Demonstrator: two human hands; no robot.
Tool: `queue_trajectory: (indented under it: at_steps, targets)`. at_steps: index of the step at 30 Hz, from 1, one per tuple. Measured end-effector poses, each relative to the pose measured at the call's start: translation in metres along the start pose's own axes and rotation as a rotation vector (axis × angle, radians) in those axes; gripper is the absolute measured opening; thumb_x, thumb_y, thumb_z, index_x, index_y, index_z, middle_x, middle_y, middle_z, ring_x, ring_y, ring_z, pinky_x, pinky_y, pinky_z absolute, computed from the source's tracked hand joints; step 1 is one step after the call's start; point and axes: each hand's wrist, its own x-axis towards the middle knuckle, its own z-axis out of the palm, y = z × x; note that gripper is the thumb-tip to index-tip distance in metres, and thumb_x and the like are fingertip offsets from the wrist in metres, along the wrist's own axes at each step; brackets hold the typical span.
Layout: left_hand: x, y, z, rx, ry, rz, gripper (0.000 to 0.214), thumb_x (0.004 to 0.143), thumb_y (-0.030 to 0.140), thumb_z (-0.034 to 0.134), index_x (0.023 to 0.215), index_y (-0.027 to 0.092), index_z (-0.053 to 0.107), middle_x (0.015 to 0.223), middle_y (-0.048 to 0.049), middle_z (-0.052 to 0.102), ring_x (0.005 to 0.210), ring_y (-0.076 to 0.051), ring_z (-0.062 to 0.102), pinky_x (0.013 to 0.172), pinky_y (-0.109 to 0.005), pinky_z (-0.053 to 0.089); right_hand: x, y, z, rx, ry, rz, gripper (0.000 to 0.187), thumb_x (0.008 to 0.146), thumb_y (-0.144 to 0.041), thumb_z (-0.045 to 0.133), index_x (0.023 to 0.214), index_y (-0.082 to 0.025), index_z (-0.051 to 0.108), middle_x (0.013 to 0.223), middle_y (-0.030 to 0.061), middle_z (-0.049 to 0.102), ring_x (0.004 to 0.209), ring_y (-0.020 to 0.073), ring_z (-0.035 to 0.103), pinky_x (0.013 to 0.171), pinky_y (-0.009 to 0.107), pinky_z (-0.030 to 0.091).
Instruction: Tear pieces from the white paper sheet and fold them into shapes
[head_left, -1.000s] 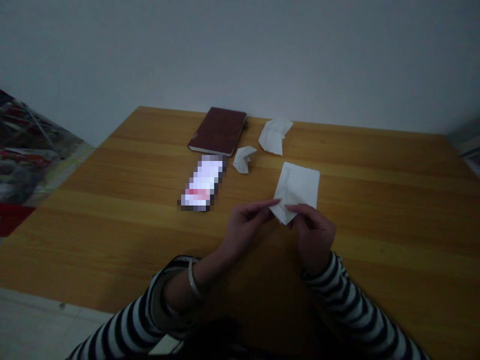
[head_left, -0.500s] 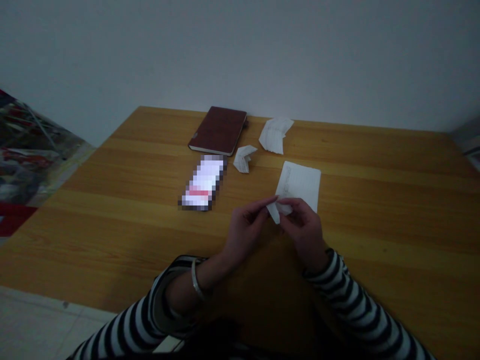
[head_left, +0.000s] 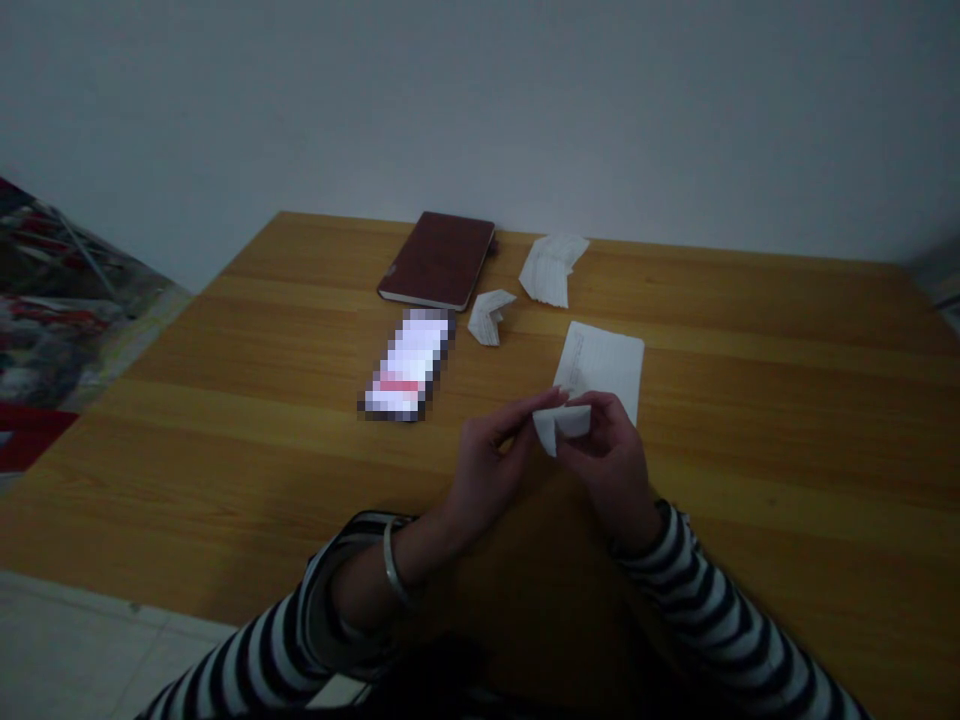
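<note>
A small folded piece of white paper [head_left: 564, 424] is held up between my two hands, above the table. My left hand [head_left: 496, 455] pinches its left end with thumb and fingers. On the other side, my right hand [head_left: 606, 450] grips the right part, fingers curled around it. Just behind my right hand lies a flat lined paper sheet [head_left: 606, 360], its near edge partly hidden by the hand. A small folded paper piece [head_left: 486, 318] and a larger stack of folded paper pieces [head_left: 551, 268] rest farther back.
The wooden table [head_left: 225, 420] reaches back to a pale wall [head_left: 480, 110]. A dark red notebook [head_left: 441, 258] lies near its back edge, with a blurred lit phone [head_left: 409, 365] in front. Off the table's left side are cluttered items [head_left: 60, 300].
The folded paper between my hands has turned, and more of its right part now shows. My fingers have shifted slightly on it. The objects on the table stay put.
</note>
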Motion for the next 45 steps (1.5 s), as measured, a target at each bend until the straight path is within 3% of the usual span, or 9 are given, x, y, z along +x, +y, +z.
queue_trajectory:
  at_steps: [4, 8, 11, 15, 22, 32, 37, 45]
  targets:
    - [0.001, 0.000, 0.000, -0.064, -0.042, -0.031, 0.030, 0.089, 0.012, 0.056, 0.115, 0.021, 0.070, 0.126, -0.0065, 0.068, 0.121, -0.020, 0.061, 0.110, -0.040, 0.044, 0.004, -0.004, -0.012, -0.226, 0.034, -0.257, 0.008, 0.075, -0.012, 0.068, 0.077, -0.020, 0.067, 0.087, 0.0031, 0.066, 0.084, 0.0178, 0.066, 0.078, 0.036, 0.056]
    - [0.005, 0.002, -0.002, -0.279, 0.007, -0.197, 0.031, 0.093, 0.022, 0.053, 0.122, 0.019, 0.064, 0.131, -0.0102, 0.064, 0.119, -0.023, 0.062, 0.102, -0.041, 0.050, 0.002, -0.011, -0.020, -0.477, 0.113, -0.469, 0.018, 0.078, -0.009, 0.064, 0.080, -0.024, 0.073, 0.087, 0.0027, 0.067, 0.081, 0.0181, 0.066, 0.075, 0.037, 0.056]
    - [0.008, 0.004, -0.005, -0.365, -0.003, -0.335, 0.036, 0.094, 0.036, 0.053, 0.123, 0.016, 0.064, 0.127, -0.0137, 0.066, 0.114, -0.026, 0.065, 0.093, -0.040, 0.055, -0.002, -0.013, -0.021, -0.596, 0.099, -0.571, 0.019, 0.082, -0.010, 0.062, 0.084, -0.025, 0.074, 0.089, 0.0029, 0.068, 0.082, 0.0181, 0.067, 0.074, 0.036, 0.057]
    - [0.008, 0.005, -0.007, -0.362, -0.050, -0.417, 0.031, 0.086, 0.032, 0.068, 0.111, 0.015, 0.072, 0.114, -0.0109, 0.073, 0.105, -0.024, 0.069, 0.094, -0.037, 0.054, -0.003, -0.013, -0.019, -0.702, 0.058, -0.657, 0.025, 0.084, -0.005, 0.058, 0.093, -0.024, 0.072, 0.095, 0.0053, 0.067, 0.088, 0.0192, 0.066, 0.077, 0.038, 0.057]
    - [0.007, 0.002, -0.007, -0.399, -0.019, -0.436, 0.027, 0.081, 0.027, 0.073, 0.107, 0.017, 0.074, 0.104, -0.0086, 0.077, 0.094, -0.020, 0.072, 0.090, -0.035, 0.057, 0.000, -0.012, -0.019, -0.776, 0.071, -0.681, 0.024, 0.087, -0.012, 0.061, 0.106, -0.025, 0.068, 0.101, 0.0063, 0.067, 0.094, 0.0210, 0.066, 0.082, 0.041, 0.057]
    - [0.011, 0.001, -0.011, -0.316, -0.008, -0.419, 0.029, 0.081, 0.028, 0.072, 0.108, 0.016, 0.074, 0.110, -0.0099, 0.075, 0.101, -0.023, 0.071, 0.096, -0.039, 0.055, 0.005, -0.006, -0.025, -0.825, -0.082, -0.625, 0.031, 0.088, -0.016, 0.061, 0.118, -0.021, 0.066, 0.098, 0.0078, 0.064, 0.089, 0.0206, 0.063, 0.077, 0.039, 0.057]
    - [0.013, 0.000, -0.012, -0.350, -0.012, -0.380, 0.037, 0.080, 0.023, 0.073, 0.116, 0.014, 0.069, 0.122, -0.0115, 0.069, 0.115, -0.024, 0.065, 0.104, -0.039, 0.050, 0.006, -0.004, -0.025, -0.820, -0.170, -0.703, 0.033, 0.083, -0.006, 0.058, 0.111, -0.019, 0.067, 0.099, 0.0090, 0.061, 0.091, 0.0213, 0.061, 0.076, 0.038, 0.056]
    - [0.015, -0.001, -0.013, -0.341, -0.040, -0.392, 0.063, 0.077, 0.019, 0.075, 0.135, 0.012, 0.053, 0.131, -0.0158, 0.062, 0.122, -0.028, 0.060, 0.105, -0.042, 0.049, 0.006, -0.005, -0.022, -0.859, -0.204, -0.643, 0.047, 0.081, 0.001, 0.045, 0.123, -0.015, 0.061, 0.105, 0.0123, 0.055, 0.098, 0.0241, 0.054, 0.084, 0.043, 0.053]
